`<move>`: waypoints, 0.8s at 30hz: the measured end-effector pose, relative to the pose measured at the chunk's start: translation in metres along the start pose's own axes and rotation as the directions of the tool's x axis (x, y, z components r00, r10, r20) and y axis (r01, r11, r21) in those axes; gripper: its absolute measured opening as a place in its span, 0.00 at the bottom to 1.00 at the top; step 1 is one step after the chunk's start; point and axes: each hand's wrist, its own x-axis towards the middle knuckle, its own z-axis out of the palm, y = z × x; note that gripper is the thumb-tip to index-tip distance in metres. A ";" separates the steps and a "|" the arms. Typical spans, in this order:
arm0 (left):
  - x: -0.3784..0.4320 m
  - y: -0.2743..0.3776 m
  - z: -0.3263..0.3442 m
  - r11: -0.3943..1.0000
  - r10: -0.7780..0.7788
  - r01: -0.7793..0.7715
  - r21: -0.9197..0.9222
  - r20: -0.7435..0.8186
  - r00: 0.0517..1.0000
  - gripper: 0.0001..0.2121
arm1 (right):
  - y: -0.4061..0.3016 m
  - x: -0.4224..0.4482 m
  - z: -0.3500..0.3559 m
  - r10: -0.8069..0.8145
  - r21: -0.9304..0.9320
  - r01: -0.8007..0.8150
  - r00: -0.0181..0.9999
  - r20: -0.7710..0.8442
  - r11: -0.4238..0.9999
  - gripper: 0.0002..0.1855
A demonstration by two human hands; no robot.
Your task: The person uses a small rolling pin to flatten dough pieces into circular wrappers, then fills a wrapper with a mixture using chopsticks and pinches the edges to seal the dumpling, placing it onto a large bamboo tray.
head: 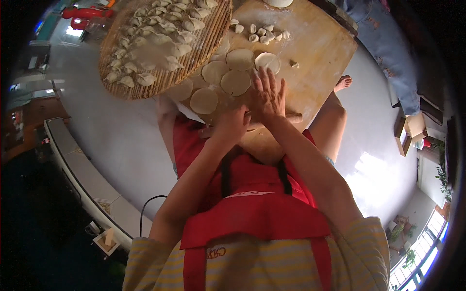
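Note:
My right hand lies palm down on the wooden board, its fingertips at the lower edge of a round dough wrapper. Below its wrist, a wooden rolling pin runs across the board. My left hand is curled over the pin's left part; whether its fingers grip the pin is hidden. Several rolled wrappers lie ahead and to the left, some overlapping. Small dough pieces are grouped farther up, and a dough scrap lies apart at the right.
A woven tray of folded dumplings overlaps the board's upper left. A white bowl stands at the top edge. Another person's jeans-clad leg is at the upper right, near an open cardboard box on the floor.

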 end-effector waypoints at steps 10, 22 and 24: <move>-0.028 -0.031 0.010 0.981 0.095 -0.105 -0.162 -0.069 0.993 0.14 | -0.004 -0.063 0.016 -0.025 -0.046 0.020 0.995 -0.098 0.999 0.33; -0.015 -0.041 0.006 0.963 0.111 -0.134 -0.235 -0.106 0.988 0.08 | -0.007 -0.070 0.014 -0.034 0.001 0.034 0.997 -0.073 0.999 0.34; -0.015 -0.023 0.002 0.983 0.103 -0.118 -0.139 -0.110 0.989 0.08 | -0.006 -0.044 0.007 0.000 0.065 0.005 0.997 -0.071 0.998 0.36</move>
